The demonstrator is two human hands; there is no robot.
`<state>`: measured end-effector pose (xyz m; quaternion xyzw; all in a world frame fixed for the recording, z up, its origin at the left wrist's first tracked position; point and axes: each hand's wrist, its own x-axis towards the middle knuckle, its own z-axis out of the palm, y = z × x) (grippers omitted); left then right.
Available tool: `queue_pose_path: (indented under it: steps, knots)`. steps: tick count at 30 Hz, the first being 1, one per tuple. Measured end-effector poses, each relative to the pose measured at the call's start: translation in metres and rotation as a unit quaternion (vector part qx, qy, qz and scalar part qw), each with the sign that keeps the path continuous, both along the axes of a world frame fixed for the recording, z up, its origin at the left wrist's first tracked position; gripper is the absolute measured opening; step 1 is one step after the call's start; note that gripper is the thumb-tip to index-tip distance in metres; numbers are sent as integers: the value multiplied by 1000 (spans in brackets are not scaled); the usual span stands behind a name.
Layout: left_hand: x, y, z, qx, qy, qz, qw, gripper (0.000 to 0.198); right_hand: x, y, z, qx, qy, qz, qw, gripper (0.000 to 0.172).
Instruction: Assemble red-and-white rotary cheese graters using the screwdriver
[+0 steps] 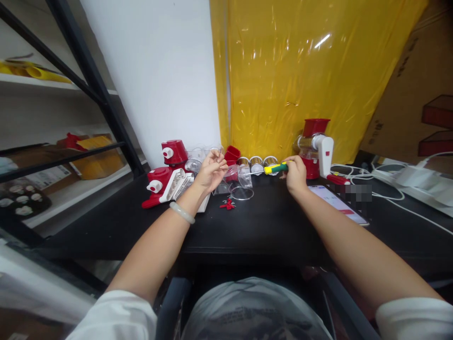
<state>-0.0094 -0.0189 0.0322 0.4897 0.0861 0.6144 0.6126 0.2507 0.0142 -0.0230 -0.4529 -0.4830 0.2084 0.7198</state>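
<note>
Right hand (296, 174) holds a green-and-yellow screwdriver (275, 168) near a clear plastic part (245, 177).

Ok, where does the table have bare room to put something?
The widest free patch of the black table lies between the left forearm and right forearm, nearer than the small red part. Another lies left of the left forearm, in front of the red base. The back is crowded around the silvery drums, the right by the phone and white cables.
</note>
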Motion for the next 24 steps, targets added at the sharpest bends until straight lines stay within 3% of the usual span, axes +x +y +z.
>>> queue_pose_path:
  steps: [6, 15, 24]
  knots:
    - [0, -4, 2, -19, -18, -28, 999, 37, 1, 0, 0, -14, -14, -27, 999, 11]
    - [5, -19, 9, -13, 3, -41, 999, 38, 1, -2, 1, -46, -78, -61, 994, 36]
    - [6, -19, 9, 8, 42, -30, 999, 42, 2, 3, -3, -35, -87, -52, 994, 33]
